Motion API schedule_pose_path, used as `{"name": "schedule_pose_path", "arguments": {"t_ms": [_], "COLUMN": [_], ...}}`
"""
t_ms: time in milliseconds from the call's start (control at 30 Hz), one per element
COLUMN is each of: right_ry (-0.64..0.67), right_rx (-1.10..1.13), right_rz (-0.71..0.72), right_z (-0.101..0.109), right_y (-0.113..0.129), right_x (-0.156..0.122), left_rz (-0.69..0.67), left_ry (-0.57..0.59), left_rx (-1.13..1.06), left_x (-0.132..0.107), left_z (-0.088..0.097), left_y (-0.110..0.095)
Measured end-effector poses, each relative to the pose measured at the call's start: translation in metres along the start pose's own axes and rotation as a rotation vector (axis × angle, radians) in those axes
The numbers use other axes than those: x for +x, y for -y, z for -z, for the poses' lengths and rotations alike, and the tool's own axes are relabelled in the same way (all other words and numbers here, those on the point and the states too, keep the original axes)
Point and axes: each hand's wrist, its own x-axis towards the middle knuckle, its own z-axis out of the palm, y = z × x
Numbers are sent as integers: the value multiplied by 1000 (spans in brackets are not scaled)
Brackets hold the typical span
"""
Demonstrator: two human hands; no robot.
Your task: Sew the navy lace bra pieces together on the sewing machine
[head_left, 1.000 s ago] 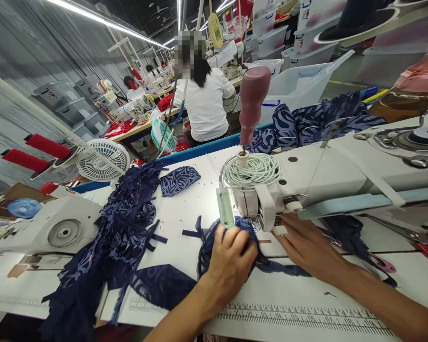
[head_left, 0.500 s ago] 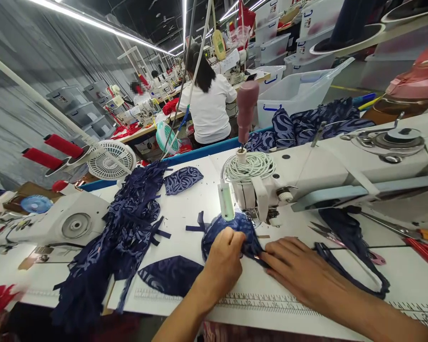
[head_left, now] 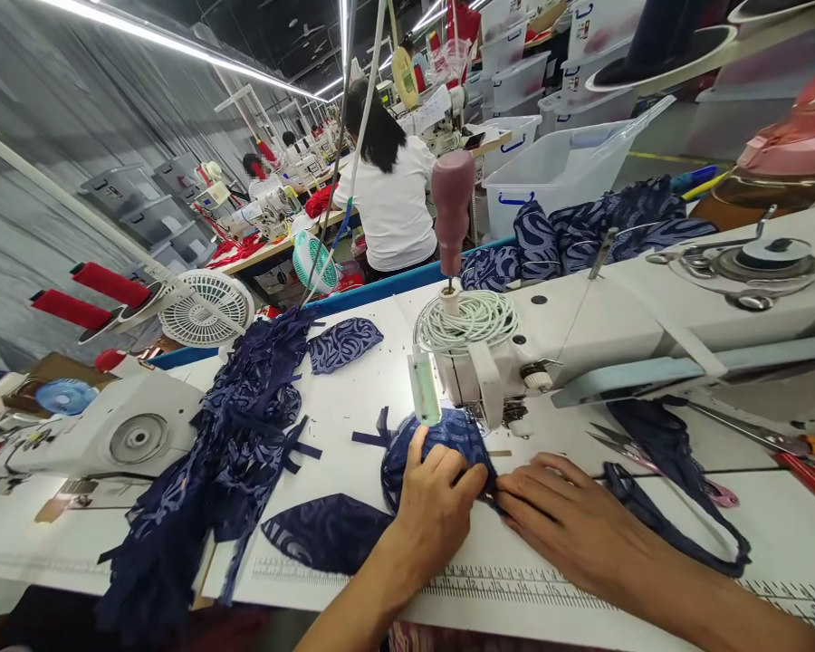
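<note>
A navy patterned fabric piece [head_left: 441, 439] lies bunched on the white table just in front of the sewing machine [head_left: 625, 340] needle area. My left hand [head_left: 435, 503] rests on top of it with fingers curled, pinching its near edge. My right hand [head_left: 570, 521] lies beside it on the right, fingertips pinching the same edge where a thin navy strap [head_left: 679, 534] trails off to the right. Both hands meet just below the presser foot.
A heap of navy fabric pieces [head_left: 231, 453] covers the table's left, with one cup-shaped piece [head_left: 326, 534] near the ruler edge. Scissors [head_left: 658, 457] and red-handled tools [head_left: 808, 466] lie at the right. A white fan [head_left: 204, 308], red thread spools [head_left: 88, 294] and a seated worker [head_left: 390, 195] are behind.
My right hand drew back from under the machine head toward me, to the fabric's near edge. My left hand stayed on the navy piece, shifting slightly. The strap now trails out to the right.
</note>
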Motion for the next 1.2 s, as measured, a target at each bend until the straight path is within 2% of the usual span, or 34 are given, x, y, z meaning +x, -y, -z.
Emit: {"name": "schedule_pose_path", "arguments": {"t_ms": [233, 367, 467, 567, 767, 900, 1000, 1200], "right_ry": [50, 11, -13, 18, -55, -10, 19, -11], "right_rx": [-14, -17, -49, -58, -85, -102, -105, -115], "right_rz": [-21, -34, -30, -32, -69, -89, -96, -130], "right_z": [3, 1, 0, -1, -3, -2, -1, -9], "right_y": [0, 2, 2, -2, -13, -19, -18, -11], "right_x": [-1, 1, 2, 5, 16, 19, 16, 11], "left_rz": [-44, -79, -62, -39, 3, -6, 60, 148], "left_ry": [4, 21, 32, 33, 40, 38, 40, 14], "left_rx": [73, 47, 31, 39, 45, 22, 4, 31], "left_x": [0, -4, -6, -4, 9, 20, 23, 19], "left_z": [2, 2, 1, -1, -10, -14, -13, -5], "left_y": [-3, -4, -4, -4, 11, 21, 17, 3]}}
